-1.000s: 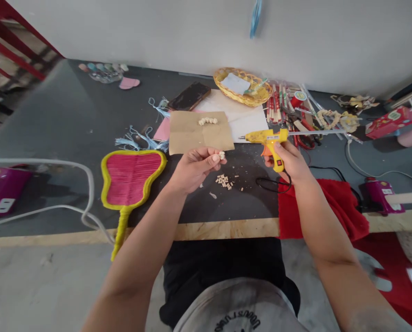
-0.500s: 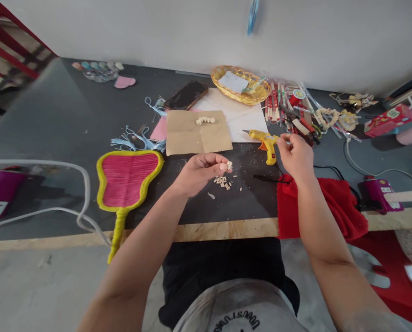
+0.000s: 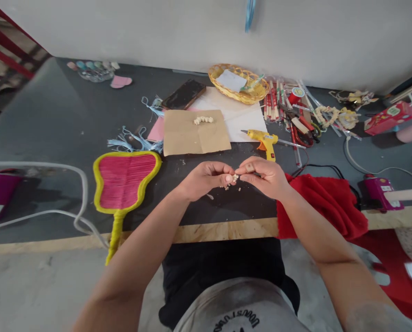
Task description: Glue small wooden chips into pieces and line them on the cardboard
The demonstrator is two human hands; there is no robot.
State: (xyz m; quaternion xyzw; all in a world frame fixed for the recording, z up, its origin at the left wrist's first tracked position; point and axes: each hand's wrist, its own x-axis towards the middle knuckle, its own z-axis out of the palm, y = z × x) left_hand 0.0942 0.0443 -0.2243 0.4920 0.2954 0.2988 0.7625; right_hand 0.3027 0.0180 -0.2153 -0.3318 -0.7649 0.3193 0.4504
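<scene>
My left hand [image 3: 206,179] is closed, thumb and forefinger pinching a small cluster of cream pieces [image 3: 235,177]. From the other side, the fingertips of my right hand [image 3: 263,175] meet at that same cluster; they hide part of it. A small beige patch shows on one right finger. Just below the hands lie several loose cream bits [image 3: 227,186], partly covered by the fingers. A yellow glue gun [image 3: 266,142], a clear stick in its back end, lies behind my right hand. Farther back, a curved row of cream pieces [image 3: 203,120] rests on brown paper [image 3: 181,131].
A pink fan with a yellow rim [image 3: 126,180] lies at left near blue tassels [image 3: 133,140]. Red cloth [image 3: 323,203] drapes over the front edge at right. Behind stand a wicker basket [image 3: 238,95], a phone [image 3: 184,94], wrapped sticks and pliers. White cable [image 3: 85,189] loops at left.
My right hand has left the glue gun and come down and left to the cluster in my left hand. The glue gun stays lying on the table.
</scene>
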